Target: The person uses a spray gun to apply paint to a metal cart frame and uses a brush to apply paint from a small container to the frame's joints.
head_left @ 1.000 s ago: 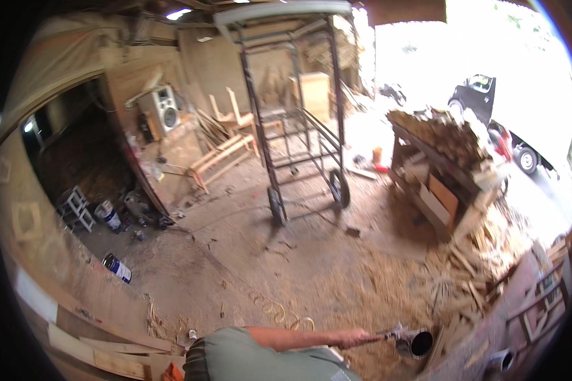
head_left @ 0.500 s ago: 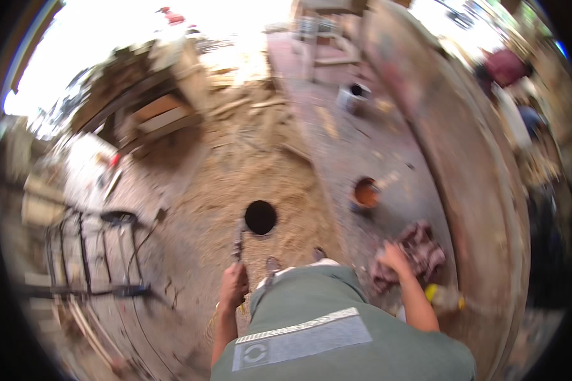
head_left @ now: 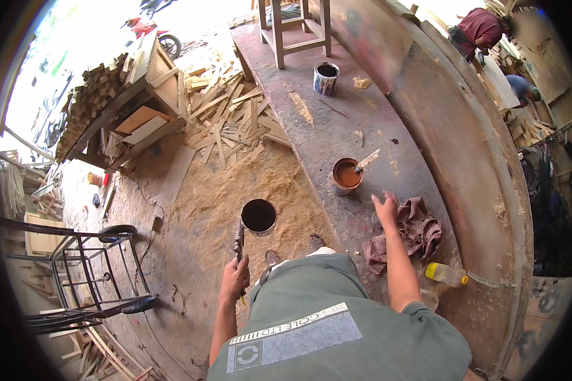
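My left hand [head_left: 235,278] is closed around the handle of what looks like a spray gun [head_left: 238,240]. At its front sits a round, open cup [head_left: 258,231] with a dark inside. A bit of yellow hose or cord shows below my fist. My right hand [head_left: 386,209] reaches over the bench with its fingers apart and nothing in them. Just beyond it stands a tin of brown paint [head_left: 346,174], a smeared stick [head_left: 368,160] leaning in it. Beside my right forearm lies a crumpled maroon rag [head_left: 419,232].
A second tin [head_left: 326,77] and a wooden stool [head_left: 295,35] stand farther along the bench [head_left: 375,133]. A clear bottle [head_left: 447,274] lies by my right elbow. A black metal frame [head_left: 95,270] is at left. Wood offcuts [head_left: 225,120] and sawdust cover the floor ahead. Another person bends at far right.
My right hand has moved off the maroon rag, forward toward the brown paint tin, and its fingers have spread. My left hand still grips the spray gun. The view has shifted and sharpened.
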The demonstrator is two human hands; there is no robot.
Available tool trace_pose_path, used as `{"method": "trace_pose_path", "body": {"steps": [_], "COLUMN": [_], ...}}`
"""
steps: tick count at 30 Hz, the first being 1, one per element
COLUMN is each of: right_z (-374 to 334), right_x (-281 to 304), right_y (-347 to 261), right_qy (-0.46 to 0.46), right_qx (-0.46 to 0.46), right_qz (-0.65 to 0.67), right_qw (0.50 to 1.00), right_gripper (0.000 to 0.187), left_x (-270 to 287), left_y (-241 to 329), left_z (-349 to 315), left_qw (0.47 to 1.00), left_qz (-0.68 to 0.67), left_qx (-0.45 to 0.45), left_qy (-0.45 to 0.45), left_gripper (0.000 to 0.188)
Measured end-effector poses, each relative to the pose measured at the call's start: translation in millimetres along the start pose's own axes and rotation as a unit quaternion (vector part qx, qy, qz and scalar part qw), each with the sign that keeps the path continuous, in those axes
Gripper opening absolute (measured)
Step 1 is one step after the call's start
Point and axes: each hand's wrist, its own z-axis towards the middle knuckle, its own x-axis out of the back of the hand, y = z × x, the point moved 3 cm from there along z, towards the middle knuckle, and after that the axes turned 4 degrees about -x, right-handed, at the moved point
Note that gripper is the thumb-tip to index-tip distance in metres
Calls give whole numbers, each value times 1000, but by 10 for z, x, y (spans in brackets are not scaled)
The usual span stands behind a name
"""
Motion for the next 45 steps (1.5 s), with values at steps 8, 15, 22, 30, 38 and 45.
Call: {"method": "trace_pose_path", "body": {"steps": [8, 15, 22, 30, 38, 45], "right_z": [995, 1274, 1341, 1271, 1050, 870], "right_x": [115, 24, -44, -93, 27, 50], "right_y": [-849, -905, -996, -995, -1151, -1223], "right_qy": [-287, -388, -400, -296, -239, -194], "right_qx": [-45, -11, -10, 74, 89, 94], "right_qz": [351, 292, 281, 267, 233, 204], "right_qw": [890, 874, 872, 914, 938, 955], "right_gripper": [56, 43, 31, 23, 19, 16], "left_x": [-259, -573, -607, -727, -869, -945], "left_y": [-430, -659, -891, -1061, -1079, -1092], "left_z": [767, 1087, 1283, 1517, 1767, 1973], "left_qw": [1000, 998, 994, 983, 963, 958], "left_qz": [8, 13, 108, 178, 264, 277], "left_qx": [8, 43, -3, 41, -33, -64], "left_qy": [-7, -36, -33, -26, -34, -35], "left_gripper": [40, 40, 42, 58, 60, 63]}}
